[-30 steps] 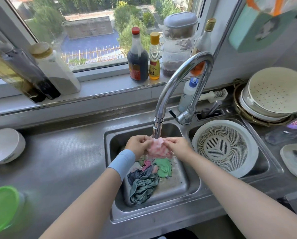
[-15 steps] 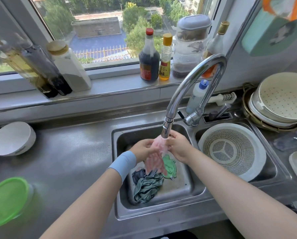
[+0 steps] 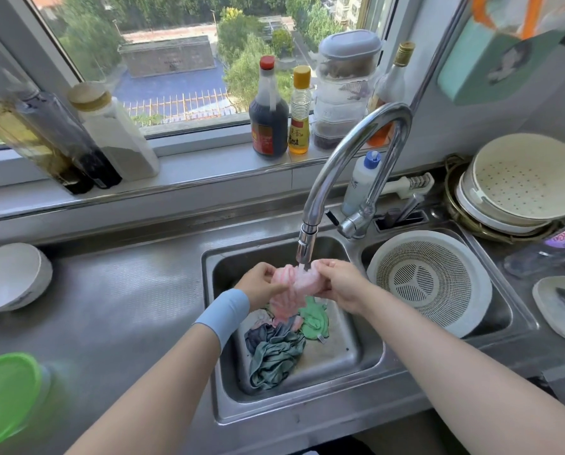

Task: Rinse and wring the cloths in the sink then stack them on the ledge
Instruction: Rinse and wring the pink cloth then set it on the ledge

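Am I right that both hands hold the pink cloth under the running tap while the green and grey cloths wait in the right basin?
Not quite. In the head view, both hands, left hand and right hand, hold the pink cloth under the chrome tap, but the green cloth and grey cloth wait in the left basin.

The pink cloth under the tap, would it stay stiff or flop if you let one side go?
Probably flop: the pink cloth already sags in folds between the left hand and right hand. It likely feels heavy for its size, since water from the tap is soaking it. It may drip too.
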`<action>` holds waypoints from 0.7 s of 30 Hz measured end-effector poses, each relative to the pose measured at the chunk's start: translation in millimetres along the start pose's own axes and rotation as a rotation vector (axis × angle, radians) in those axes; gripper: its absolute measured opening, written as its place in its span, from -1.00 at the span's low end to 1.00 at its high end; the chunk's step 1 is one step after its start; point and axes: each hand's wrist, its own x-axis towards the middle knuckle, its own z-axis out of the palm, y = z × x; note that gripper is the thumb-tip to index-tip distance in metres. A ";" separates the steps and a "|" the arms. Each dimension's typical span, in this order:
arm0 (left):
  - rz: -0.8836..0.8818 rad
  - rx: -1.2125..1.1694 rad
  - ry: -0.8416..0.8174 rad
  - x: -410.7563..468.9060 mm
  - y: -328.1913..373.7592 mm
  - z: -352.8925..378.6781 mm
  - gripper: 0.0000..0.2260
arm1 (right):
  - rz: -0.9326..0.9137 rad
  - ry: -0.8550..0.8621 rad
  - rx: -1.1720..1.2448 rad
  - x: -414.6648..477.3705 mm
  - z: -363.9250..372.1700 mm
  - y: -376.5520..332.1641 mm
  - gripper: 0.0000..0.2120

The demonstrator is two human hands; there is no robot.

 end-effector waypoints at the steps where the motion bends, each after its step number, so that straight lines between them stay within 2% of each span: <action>1: 0.013 0.031 -0.009 -1.7 2.0 1.4 -0.57 | -0.005 -0.057 -0.017 -1.8 3.2 -1.0 -0.87; 3: 0.056 0.063 -0.083 -3.6 7.8 5.9 -0.31 | -0.004 -0.171 0.038 -4.3 11.0 -3.4 -0.87; 5: 0.130 0.062 -0.172 -4.8 15.1 12.0 -0.21 | -0.005 -0.243 0.130 -7.4 18.0 -5.7 -0.88; 7: 0.181 0.105 -0.163 -3.1 18.9 14.5 -0.43 | -0.021 -0.209 0.158 -8.4 18.6 -7.8 -0.92; 9: 0.144 0.153 -0.105 -2.4 21.1 10.1 -0.74 | -0.072 -0.066 0.084 -4.9 11.8 -8.2 -0.88; 11: 0.106 0.135 -0.085 0.1 18.1 3.5 -0.90 | -0.113 0.088 0.003 -0.2 2.1 -7.3 -0.85; 13: 0.092 0.121 -0.058 0.8 17.4 -2.4 -0.95 | -0.155 0.161 -0.079 2.2 -3.7 -4.0 -0.89; 15: 0.080 0.061 -0.050 0.0 21.1 -4.0 -0.88 | -0.206 0.153 -0.222 1.3 -3.8 -2.0 -0.86; 19: 0.037 -0.108 -0.080 -2.3 31.0 -2.0 -0.77 | -0.240 -0.058 -0.441 -6.7 -0.5 0.3 -0.86; 21: 0.059 -0.154 -0.052 -3.3 34.6 -2.2 -0.86 | -0.238 -0.150 -0.572 -5.8 -2.0 5.4 -0.74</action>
